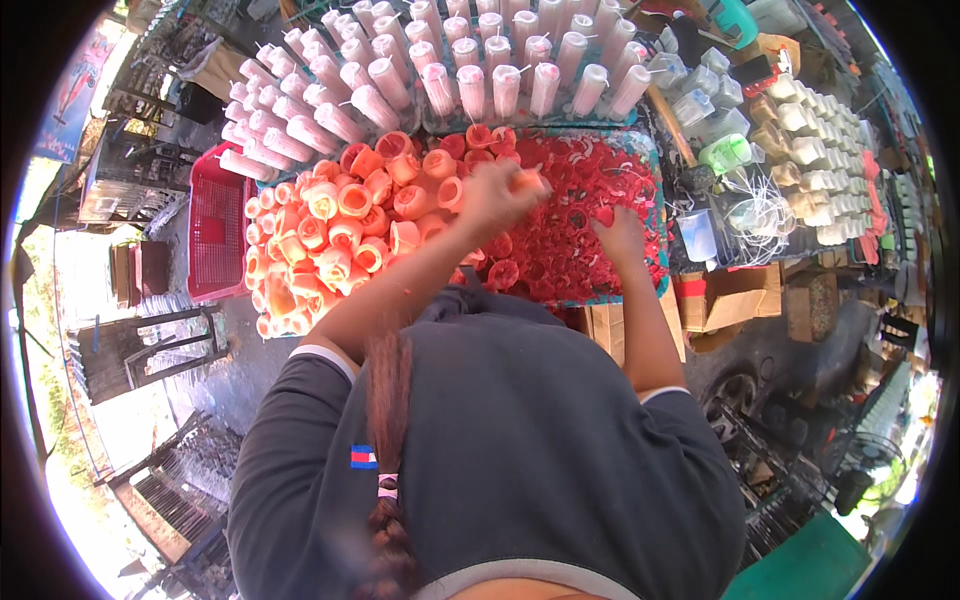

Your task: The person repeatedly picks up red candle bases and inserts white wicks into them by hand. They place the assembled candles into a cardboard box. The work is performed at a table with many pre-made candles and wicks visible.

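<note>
My left hand (497,203) is closed around an orange wax cup (530,182) above the middle of the table. My right hand (622,238) is closed, with a small red piece (605,215) at its fingertips; its exact shape is too small to tell. Below both hands a blue-green tray (655,165) holds red wax scraps (590,180) and red cups. To the left lies a heap of hollow orange cups (345,230), many with open mouths upward or sideways.
Rows of upright pale pink candles (375,80) with white wicks stand at the back. A red plastic basket (215,225) is at the left. On the right are clear plastic containers (700,90), a tangle of white string (762,215), cream blocks (815,150) and cardboard boxes (730,300).
</note>
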Available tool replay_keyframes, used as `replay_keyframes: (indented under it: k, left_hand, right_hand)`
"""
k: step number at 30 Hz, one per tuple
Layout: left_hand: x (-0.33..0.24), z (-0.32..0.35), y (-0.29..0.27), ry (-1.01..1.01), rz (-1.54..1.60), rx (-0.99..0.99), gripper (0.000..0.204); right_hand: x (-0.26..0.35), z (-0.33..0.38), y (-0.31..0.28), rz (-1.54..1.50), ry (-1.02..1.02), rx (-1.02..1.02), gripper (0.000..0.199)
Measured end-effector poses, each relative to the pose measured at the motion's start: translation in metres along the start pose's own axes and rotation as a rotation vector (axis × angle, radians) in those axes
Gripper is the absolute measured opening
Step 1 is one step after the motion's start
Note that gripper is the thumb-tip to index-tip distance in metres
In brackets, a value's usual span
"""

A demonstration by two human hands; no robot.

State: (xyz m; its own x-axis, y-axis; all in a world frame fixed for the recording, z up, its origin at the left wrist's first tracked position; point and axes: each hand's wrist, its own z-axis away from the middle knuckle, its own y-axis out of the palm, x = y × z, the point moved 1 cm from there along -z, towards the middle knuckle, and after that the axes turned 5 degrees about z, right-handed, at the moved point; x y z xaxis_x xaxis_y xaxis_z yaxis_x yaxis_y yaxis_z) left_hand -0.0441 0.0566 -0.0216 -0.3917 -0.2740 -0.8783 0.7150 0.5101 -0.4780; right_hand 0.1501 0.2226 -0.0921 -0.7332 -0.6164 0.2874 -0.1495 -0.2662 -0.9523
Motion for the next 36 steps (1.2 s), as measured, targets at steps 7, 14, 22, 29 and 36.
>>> replay_keyframes:
  k: [7, 14, 22, 29, 36]
  left_hand:
    - [0.026, 0.038, 0.063, 0.173, -0.411, 0.515, 0.031]
    - [0.043, 0.042, 0.049, 0.480, -0.546, 0.243, 0.040]
    - [0.032, 0.072, 0.009, 0.045, -0.777, 0.380, 0.053]
    - [0.049, 0.087, -0.001, 0.115, -0.575, 0.312, 0.058]
    - [0.028, 0.055, -0.006, -0.229, 0.291, -0.154, 0.057]
  right_hand:
    - [-0.009, -0.043, 0.011, 0.167, 0.111, -0.018, 0.049]
    - [0.044, -0.035, -0.003, 0.068, -0.115, -0.281, 0.049]
    - [0.135, -0.035, 0.051, -0.041, -0.083, 0.278, 0.067]
    - [0.071, -0.069, 0.087, -1.607, 0.249, 0.408, 0.029]
    - [0.095, -0.028, 0.004, -0.748, -0.272, 0.200, 0.063]
